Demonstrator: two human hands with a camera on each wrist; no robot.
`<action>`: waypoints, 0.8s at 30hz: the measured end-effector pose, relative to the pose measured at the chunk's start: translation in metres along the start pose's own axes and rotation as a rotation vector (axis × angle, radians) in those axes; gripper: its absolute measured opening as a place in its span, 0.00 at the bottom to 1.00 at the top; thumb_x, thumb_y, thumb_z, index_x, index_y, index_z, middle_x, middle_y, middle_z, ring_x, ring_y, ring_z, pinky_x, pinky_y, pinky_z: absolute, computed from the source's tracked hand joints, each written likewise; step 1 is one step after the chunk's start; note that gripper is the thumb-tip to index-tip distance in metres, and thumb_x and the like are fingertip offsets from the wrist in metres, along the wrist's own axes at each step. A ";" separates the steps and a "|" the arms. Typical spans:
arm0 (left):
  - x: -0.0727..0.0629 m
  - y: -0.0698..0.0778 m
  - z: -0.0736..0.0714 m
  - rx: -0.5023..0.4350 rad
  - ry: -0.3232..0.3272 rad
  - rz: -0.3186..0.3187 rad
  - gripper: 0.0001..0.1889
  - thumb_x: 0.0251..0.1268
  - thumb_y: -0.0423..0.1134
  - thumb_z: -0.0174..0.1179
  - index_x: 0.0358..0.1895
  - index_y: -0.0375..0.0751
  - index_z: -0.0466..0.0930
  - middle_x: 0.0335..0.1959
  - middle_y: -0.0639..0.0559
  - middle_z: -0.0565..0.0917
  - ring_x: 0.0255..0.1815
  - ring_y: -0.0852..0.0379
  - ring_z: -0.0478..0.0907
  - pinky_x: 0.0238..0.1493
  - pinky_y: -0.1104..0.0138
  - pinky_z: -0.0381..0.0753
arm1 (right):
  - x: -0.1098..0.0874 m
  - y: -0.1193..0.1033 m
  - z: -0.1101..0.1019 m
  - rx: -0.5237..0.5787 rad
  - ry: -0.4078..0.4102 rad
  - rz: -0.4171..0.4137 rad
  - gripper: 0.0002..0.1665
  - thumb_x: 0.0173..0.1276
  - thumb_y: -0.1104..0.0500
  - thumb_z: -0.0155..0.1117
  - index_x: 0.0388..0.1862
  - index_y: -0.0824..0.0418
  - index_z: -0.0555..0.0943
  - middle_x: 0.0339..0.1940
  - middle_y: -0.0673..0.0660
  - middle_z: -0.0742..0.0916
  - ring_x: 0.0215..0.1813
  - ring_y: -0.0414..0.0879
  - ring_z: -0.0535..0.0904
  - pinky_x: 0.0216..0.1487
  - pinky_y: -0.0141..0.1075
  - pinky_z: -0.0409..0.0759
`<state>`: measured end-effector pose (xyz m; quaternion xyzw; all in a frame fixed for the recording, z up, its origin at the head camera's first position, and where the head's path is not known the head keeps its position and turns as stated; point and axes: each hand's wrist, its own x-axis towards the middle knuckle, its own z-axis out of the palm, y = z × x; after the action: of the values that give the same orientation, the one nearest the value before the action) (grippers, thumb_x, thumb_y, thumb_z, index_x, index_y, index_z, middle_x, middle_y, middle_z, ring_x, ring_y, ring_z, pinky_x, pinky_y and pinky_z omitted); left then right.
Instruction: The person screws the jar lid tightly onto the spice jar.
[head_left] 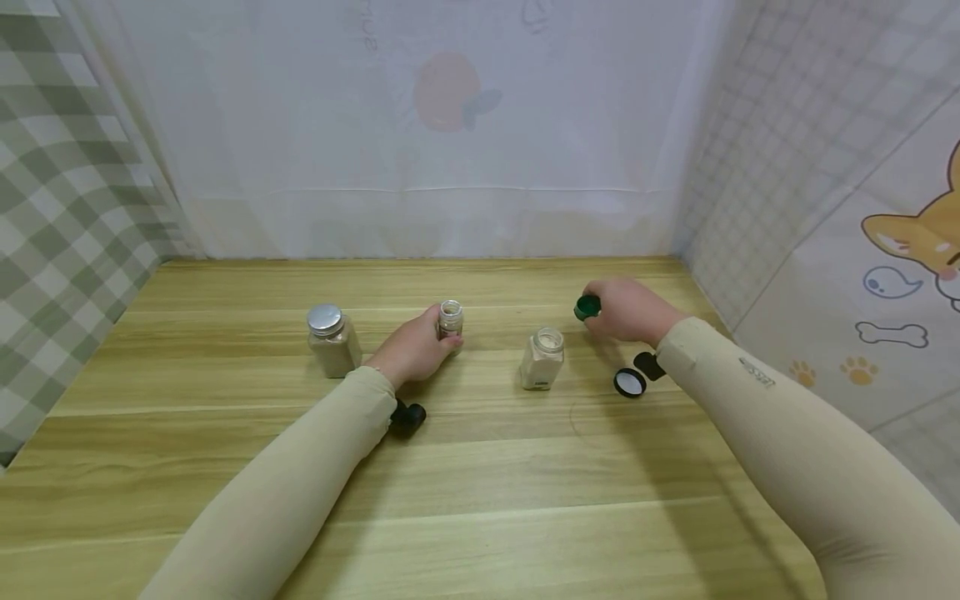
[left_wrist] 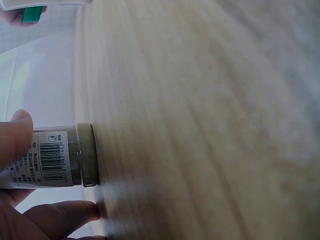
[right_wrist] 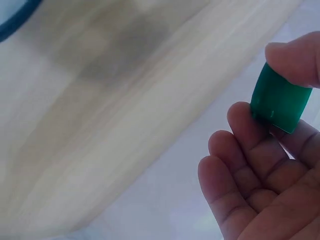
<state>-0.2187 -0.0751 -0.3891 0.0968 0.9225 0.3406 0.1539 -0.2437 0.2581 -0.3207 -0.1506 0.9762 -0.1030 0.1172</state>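
My left hand [head_left: 415, 346] grips a small glass jar [head_left: 451, 317] with its mouth uncovered. In the left wrist view the jar [left_wrist: 52, 156] shows a barcode label, its base close to or on the table. Between thumb and fingers my right hand [head_left: 626, 310] pinches a green cap [head_left: 588, 307], hollow side toward the head camera. The right wrist view shows the cap [right_wrist: 281, 97] from the side, the other fingers spread loosely. Between the hands stands a lidless jar of pale powder [head_left: 542, 360]. A black-rimmed lid [head_left: 630, 382] lies below the right hand, its white inside up.
A square jar with a silver lid [head_left: 334, 342] stands left of my left hand. The wooden table [head_left: 480, 467] meets a pale curtain [head_left: 450, 167] at the back. A patterned cloth [head_left: 825, 275] hangs at the right, a checked one [head_left: 67, 208] at the left.
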 end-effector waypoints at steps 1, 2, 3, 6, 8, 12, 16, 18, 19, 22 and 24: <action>0.000 0.000 0.000 0.002 0.000 0.001 0.30 0.82 0.53 0.56 0.78 0.48 0.61 0.75 0.43 0.75 0.78 0.40 0.70 0.78 0.43 0.67 | 0.001 -0.002 -0.001 -0.003 0.002 0.000 0.15 0.70 0.61 0.66 0.52 0.67 0.82 0.42 0.60 0.87 0.41 0.52 0.79 0.48 0.48 0.82; 0.000 0.000 0.000 0.004 0.001 0.002 0.30 0.82 0.53 0.56 0.78 0.48 0.61 0.75 0.43 0.75 0.78 0.40 0.70 0.78 0.43 0.67 | 0.002 -0.004 -0.003 -0.008 0.002 -0.004 0.15 0.70 0.60 0.66 0.52 0.67 0.82 0.42 0.60 0.88 0.41 0.52 0.80 0.49 0.49 0.82; 0.000 0.000 0.000 0.007 0.001 0.002 0.30 0.82 0.54 0.56 0.78 0.48 0.61 0.75 0.43 0.74 0.78 0.40 0.70 0.78 0.43 0.67 | 0.002 -0.006 -0.004 -0.013 0.003 -0.008 0.15 0.70 0.60 0.66 0.52 0.67 0.82 0.43 0.60 0.88 0.41 0.52 0.80 0.49 0.49 0.83; 0.001 0.000 0.000 0.024 0.004 0.007 0.30 0.82 0.54 0.56 0.78 0.47 0.61 0.75 0.42 0.75 0.78 0.40 0.71 0.78 0.44 0.68 | 0.004 -0.012 -0.009 -0.030 0.008 -0.026 0.16 0.71 0.59 0.66 0.52 0.67 0.81 0.43 0.61 0.88 0.41 0.52 0.80 0.49 0.49 0.83; 0.001 0.000 0.000 0.036 0.007 0.010 0.30 0.82 0.54 0.56 0.77 0.46 0.61 0.74 0.42 0.76 0.77 0.40 0.72 0.77 0.44 0.69 | 0.005 -0.016 -0.011 -0.038 0.014 -0.042 0.15 0.72 0.59 0.66 0.52 0.68 0.81 0.43 0.61 0.88 0.40 0.52 0.80 0.49 0.49 0.83; 0.001 0.000 0.000 0.049 0.009 0.010 0.30 0.82 0.54 0.56 0.77 0.45 0.62 0.73 0.41 0.77 0.75 0.39 0.73 0.76 0.44 0.70 | 0.009 -0.025 -0.016 -0.053 0.030 -0.056 0.16 0.73 0.59 0.66 0.54 0.68 0.82 0.45 0.61 0.89 0.43 0.51 0.82 0.51 0.49 0.84; 0.002 0.000 0.000 0.050 0.007 0.006 0.30 0.82 0.54 0.56 0.78 0.46 0.61 0.74 0.42 0.76 0.76 0.39 0.72 0.77 0.44 0.70 | 0.013 -0.034 -0.021 -0.067 0.036 -0.073 0.15 0.73 0.59 0.66 0.53 0.67 0.82 0.42 0.60 0.87 0.40 0.51 0.80 0.47 0.46 0.82; 0.002 0.000 0.000 0.049 0.007 0.005 0.30 0.82 0.54 0.56 0.78 0.46 0.61 0.74 0.42 0.76 0.76 0.39 0.72 0.77 0.44 0.70 | 0.014 -0.039 -0.023 -0.070 0.029 -0.086 0.14 0.73 0.60 0.65 0.51 0.67 0.82 0.39 0.59 0.85 0.38 0.50 0.77 0.43 0.43 0.79; 0.002 -0.001 0.000 0.046 0.008 0.005 0.30 0.82 0.54 0.56 0.78 0.46 0.61 0.74 0.42 0.76 0.76 0.39 0.72 0.77 0.44 0.69 | 0.015 -0.041 -0.024 -0.071 0.025 -0.087 0.14 0.73 0.59 0.65 0.52 0.67 0.82 0.38 0.58 0.85 0.37 0.49 0.76 0.42 0.42 0.78; 0.003 -0.001 0.001 0.043 0.009 0.006 0.30 0.82 0.54 0.56 0.78 0.46 0.61 0.74 0.42 0.76 0.77 0.39 0.72 0.77 0.44 0.69 | 0.017 -0.047 -0.026 -0.076 0.010 -0.096 0.14 0.74 0.59 0.64 0.52 0.67 0.82 0.36 0.57 0.83 0.35 0.48 0.75 0.39 0.40 0.75; 0.003 -0.002 0.001 0.040 0.012 0.005 0.30 0.82 0.54 0.56 0.78 0.47 0.61 0.74 0.42 0.76 0.77 0.39 0.72 0.77 0.44 0.69 | 0.017 -0.051 -0.028 -0.079 0.004 -0.102 0.14 0.74 0.59 0.64 0.52 0.67 0.82 0.35 0.56 0.83 0.34 0.48 0.74 0.38 0.40 0.74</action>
<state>-0.2214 -0.0750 -0.3918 0.1002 0.9296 0.3233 0.1458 -0.2533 0.2099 -0.2857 -0.2047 0.9707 -0.0707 0.1039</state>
